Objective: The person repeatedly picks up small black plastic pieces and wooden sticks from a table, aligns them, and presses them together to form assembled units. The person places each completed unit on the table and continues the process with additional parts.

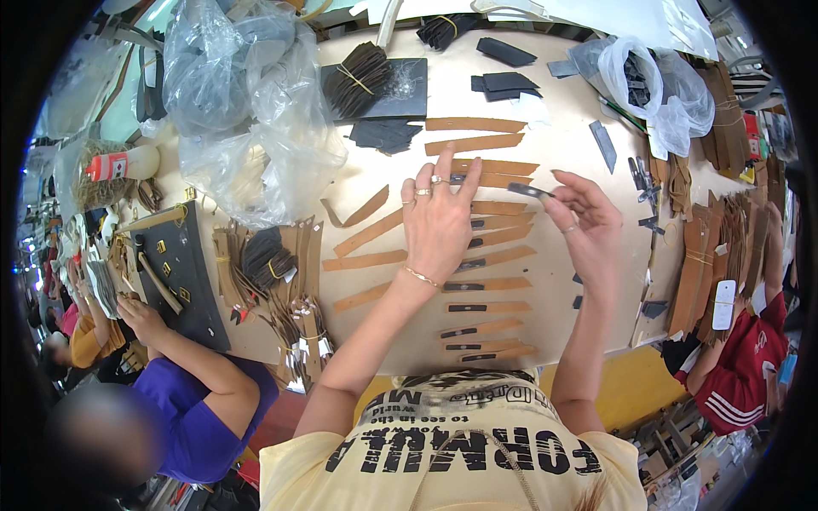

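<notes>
The right hand (588, 230) pinches a small dark piece (526, 190); the left hand (436, 223), fingers spread, presses tan strips (498, 183) just beside that grip; clear plastic bags (247, 111) lie far left.

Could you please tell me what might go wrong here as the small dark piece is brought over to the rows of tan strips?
The left hand presses flat on a tan leather strip, and may nudge neighbouring strips out of line. The right hand pinches a small dark rectangular piece by its end only, so it could slip. Loose dark metal clips lie near that hand and could be knocked.
</notes>
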Action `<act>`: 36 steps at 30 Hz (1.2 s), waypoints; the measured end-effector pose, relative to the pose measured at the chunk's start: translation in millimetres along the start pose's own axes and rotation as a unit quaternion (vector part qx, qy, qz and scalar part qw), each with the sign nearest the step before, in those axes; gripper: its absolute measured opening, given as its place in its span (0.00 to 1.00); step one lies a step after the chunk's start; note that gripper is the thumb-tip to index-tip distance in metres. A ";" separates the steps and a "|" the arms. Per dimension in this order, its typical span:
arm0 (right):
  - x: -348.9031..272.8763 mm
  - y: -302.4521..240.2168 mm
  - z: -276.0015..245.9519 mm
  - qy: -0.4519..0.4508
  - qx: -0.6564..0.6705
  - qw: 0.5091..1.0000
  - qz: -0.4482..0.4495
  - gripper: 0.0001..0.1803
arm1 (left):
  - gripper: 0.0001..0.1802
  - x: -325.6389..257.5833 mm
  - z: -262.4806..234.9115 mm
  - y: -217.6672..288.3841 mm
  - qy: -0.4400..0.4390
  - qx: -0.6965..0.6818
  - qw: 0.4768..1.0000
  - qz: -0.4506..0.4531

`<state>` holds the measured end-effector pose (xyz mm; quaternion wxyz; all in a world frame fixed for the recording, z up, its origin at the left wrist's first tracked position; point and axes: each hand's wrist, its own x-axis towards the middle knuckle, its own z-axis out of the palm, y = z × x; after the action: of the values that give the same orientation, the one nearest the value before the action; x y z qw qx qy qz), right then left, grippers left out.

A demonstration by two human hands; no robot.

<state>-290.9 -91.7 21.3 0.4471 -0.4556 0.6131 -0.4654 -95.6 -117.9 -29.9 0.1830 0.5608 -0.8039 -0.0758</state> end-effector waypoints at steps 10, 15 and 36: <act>39.5 2.2 51.9 -0.096 -0.055 0.994 0.005 0.26 | 0.11 10.5 -19.3 -26.7 0.038 -0.269 0.954 -0.127; 38.5 2.6 57.0 -0.090 -0.006 0.996 0.017 0.31 | 0.12 19.7 -20.3 -29.7 0.013 -0.354 0.918 -0.179; 42.4 20.9 73.7 -0.011 -0.164 0.986 -0.030 0.21 | 0.09 32.2 -7.4 -20.5 0.023 -0.144 0.967 -0.208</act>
<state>-230.1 -141.9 -16.7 0.3592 -0.5462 0.6624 -0.3660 -84.6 -154.6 -23.1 0.2601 0.6851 -0.6458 -0.2144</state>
